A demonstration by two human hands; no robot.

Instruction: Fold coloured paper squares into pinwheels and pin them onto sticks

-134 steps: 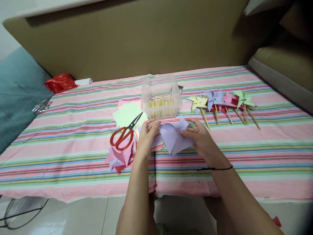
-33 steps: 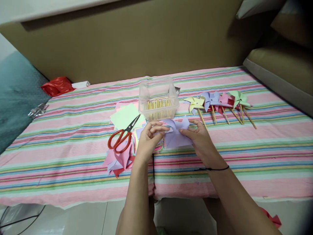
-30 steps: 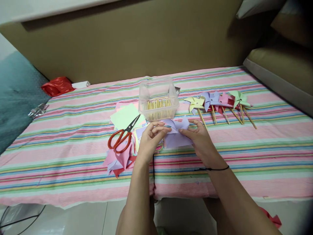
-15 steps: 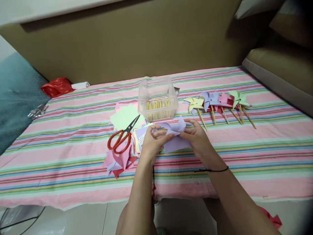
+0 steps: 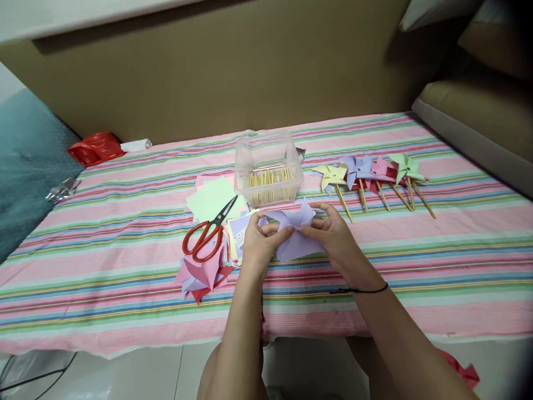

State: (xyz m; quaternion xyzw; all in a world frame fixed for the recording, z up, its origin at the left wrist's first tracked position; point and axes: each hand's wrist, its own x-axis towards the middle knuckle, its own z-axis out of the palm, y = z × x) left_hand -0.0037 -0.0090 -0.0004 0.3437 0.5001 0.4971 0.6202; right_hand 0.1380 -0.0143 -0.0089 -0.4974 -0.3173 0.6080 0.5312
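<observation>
Between my two hands is a sheet of purple paper [image 5: 300, 247], its corners curled in toward the middle like a pinwheel. My left hand [image 5: 262, 239] grips its left side, with the thumb pressed near the centre. My right hand [image 5: 331, 230] pinches the paper from the right, thumb and fingertips close to the left thumb. Left of my hands lie red-handled scissors [image 5: 210, 233] on top of coloured paper. A stack of small paper sheets [image 5: 238, 233] sits right beside my left hand, which partly covers it.
A clear plastic box [image 5: 268, 166] with short wooden sticks stands beyond my hands. Several finished pinwheels [image 5: 360, 169] on sticks lie to the right. Folded paper pieces [image 5: 202, 275] are at the left, on the striped cloth [image 5: 125, 233]. A red plastic bag [image 5: 96, 149] lies at the far left.
My left thumb has moved slightly, and a folded corner of the purple paper now lies closer to the centre. Both hands remain in nearly the same place.
</observation>
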